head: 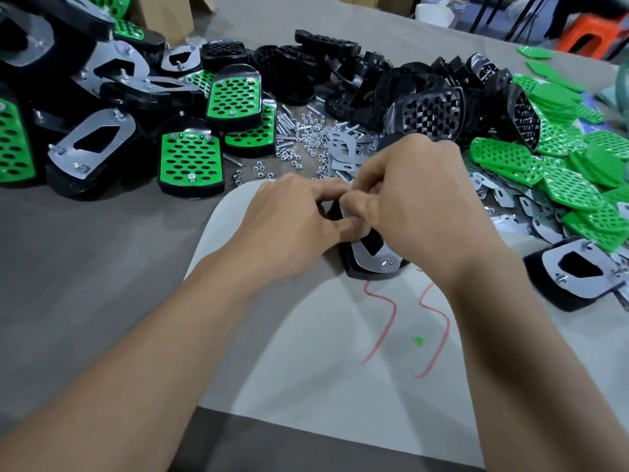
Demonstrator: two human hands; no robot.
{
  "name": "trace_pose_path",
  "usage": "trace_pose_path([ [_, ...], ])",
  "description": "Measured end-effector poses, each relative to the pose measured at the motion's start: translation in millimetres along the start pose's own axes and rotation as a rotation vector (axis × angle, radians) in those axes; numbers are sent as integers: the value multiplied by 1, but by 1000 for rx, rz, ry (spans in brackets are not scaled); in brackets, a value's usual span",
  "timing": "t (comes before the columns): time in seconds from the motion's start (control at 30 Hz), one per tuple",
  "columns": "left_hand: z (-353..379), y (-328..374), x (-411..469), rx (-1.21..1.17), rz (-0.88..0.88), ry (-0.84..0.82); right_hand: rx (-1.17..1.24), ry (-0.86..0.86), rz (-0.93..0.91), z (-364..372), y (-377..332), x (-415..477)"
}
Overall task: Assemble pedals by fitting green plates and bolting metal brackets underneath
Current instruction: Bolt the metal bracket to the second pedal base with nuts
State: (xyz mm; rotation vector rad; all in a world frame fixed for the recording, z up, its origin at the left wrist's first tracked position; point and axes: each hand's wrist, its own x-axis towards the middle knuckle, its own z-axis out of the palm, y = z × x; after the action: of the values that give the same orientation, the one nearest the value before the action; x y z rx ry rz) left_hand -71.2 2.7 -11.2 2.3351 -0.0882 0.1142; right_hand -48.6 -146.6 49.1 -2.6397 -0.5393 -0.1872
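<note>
A black pedal [372,270] lies upside down on a white sheet [333,356], its metal bracket [366,255] facing up with one bolt showing near its front edge. My left hand [289,226] grips the pedal's far end, fingers curled over it. My right hand [415,195] pinches something small at the bracket's far end; the piece itself is hidden by my fingers. Loose nuts and bolts [299,137] lie just beyond my hands.
Finished green-plated pedals [190,161] are piled at the left. Empty black pedal bodies [425,97] heap at the back. Loose green plates [561,158] and metal brackets [343,148] spread at the right. Another upturned pedal [575,270] sits right of my hands.
</note>
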Motion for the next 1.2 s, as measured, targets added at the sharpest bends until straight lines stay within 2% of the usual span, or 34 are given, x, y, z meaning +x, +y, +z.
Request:
trace_pose_path([
  [0.17,-1,1,-3,-25,-3,30,344,49,53,-8,13,0],
  [0.37,0,3,-2,-44,-24,23,450,12,100,-2,16,0],
  [0.67,0,2,-3,-55,1,28,445,21,42,0,22,2],
  [0.93,-2,3,-2,-29,1,6,499,-102,67,9,27,5],
  [1.2,-2,2,-2,-34,15,4,354,-55,29,4,23,4],
])
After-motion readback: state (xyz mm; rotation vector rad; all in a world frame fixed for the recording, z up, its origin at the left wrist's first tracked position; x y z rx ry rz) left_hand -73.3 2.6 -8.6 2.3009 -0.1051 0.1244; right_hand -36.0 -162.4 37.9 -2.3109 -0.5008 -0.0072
